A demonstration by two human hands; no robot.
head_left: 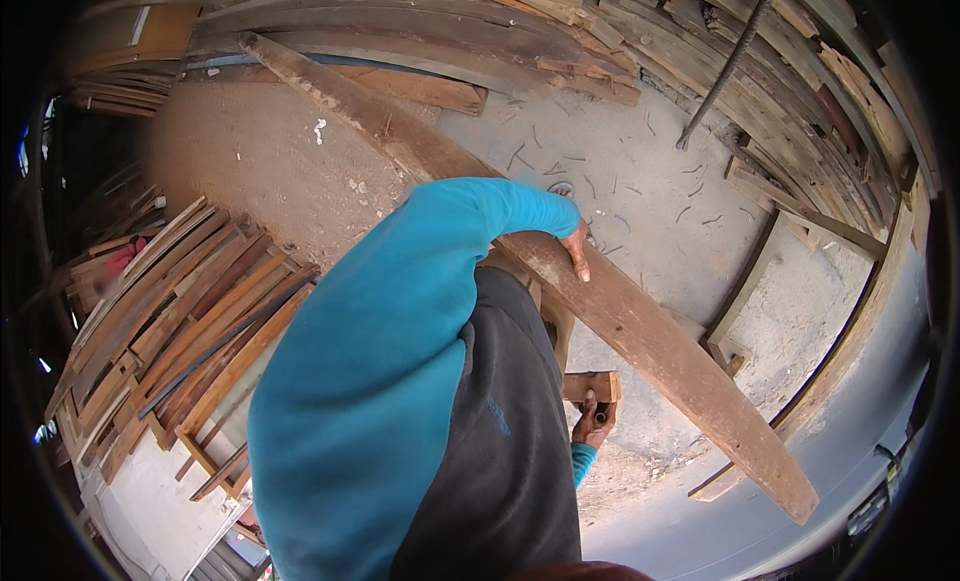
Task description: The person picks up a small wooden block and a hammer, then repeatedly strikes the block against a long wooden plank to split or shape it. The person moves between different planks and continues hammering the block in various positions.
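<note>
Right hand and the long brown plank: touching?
Apart. The head view shows a strip of floor between the right hand, closed on a short wooden block, and the near edge of the long brown plank.

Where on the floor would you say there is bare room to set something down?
The widest bare patch is dusty brown floor, bordered by the upper timber stack, the left board stack and the long plank; white scraps dot it. A smaller patch lies between plank and dark beam. Bent nail-like pieces crowd the concrete beyond the left hand.
</note>
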